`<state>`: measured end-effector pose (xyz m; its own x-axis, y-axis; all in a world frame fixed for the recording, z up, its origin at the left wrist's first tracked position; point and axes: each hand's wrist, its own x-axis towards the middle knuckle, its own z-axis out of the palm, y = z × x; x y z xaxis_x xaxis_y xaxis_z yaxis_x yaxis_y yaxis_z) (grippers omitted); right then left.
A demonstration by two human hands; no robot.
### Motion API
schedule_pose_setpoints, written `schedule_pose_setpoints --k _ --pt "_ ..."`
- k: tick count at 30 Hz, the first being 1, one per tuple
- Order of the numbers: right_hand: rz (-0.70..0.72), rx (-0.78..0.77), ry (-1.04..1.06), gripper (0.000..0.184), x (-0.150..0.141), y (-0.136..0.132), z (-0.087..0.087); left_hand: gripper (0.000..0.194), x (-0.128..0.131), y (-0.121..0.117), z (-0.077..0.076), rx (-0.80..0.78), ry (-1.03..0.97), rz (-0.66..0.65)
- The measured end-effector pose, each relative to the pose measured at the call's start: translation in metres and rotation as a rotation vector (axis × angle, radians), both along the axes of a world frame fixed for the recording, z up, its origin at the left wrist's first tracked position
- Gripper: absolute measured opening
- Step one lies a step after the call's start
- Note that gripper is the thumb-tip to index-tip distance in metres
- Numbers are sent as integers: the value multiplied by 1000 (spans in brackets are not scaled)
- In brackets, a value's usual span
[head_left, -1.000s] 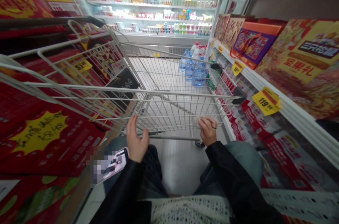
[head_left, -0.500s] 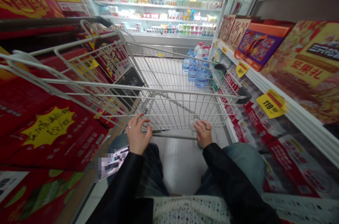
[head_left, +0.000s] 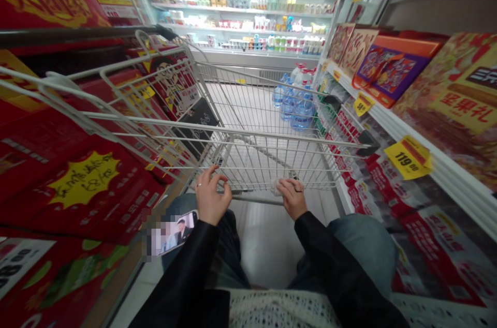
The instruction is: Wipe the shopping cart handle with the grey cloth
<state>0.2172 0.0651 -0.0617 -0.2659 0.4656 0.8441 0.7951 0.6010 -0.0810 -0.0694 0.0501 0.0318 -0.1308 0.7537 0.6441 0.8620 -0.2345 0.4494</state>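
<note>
Shopping cart (head_left: 240,134)'s right in front of me, red cartons (head_left: 89,183) stacked down the left side of the aisle, gift boxes (head_left: 392,69) on the shelf (head_left: 438,178) to the right with a price tag (head_left: 407,157) on its edge. Bottled water (head_left: 298,110) sits just past the cart, and a fridge case (head_left: 240,23) closes off the far end.
</note>
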Motion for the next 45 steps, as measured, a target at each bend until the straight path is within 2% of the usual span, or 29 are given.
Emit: schedule_pose_setpoints --k 5,11,18,24,31,38,45 --pt "7 -25 9 47 -17 9 7 5 2 -1 -1 -16 -10 -7" --pt "20 -9 18 46 -22 0 -4 5 6 -4 2 -47 -12 -15" --pt "15 -5 24 46 -33 14 11 4 10 -3 5 -52 -26 -39" --pt "31 -6 13 44 -39 8 1 5 12 -4 6 -50 -33 -61" --pt "64 -13 -9 44 -53 20 17 7 12 -3 5 -72 -25 -69" --pt "58 -3 3 44 -61 12 -3 12 12 -6 5 -78 -18 -88" --pt "72 -36 -14 48 -64 21 6 20 12 -6 4 -99 -33 -108"
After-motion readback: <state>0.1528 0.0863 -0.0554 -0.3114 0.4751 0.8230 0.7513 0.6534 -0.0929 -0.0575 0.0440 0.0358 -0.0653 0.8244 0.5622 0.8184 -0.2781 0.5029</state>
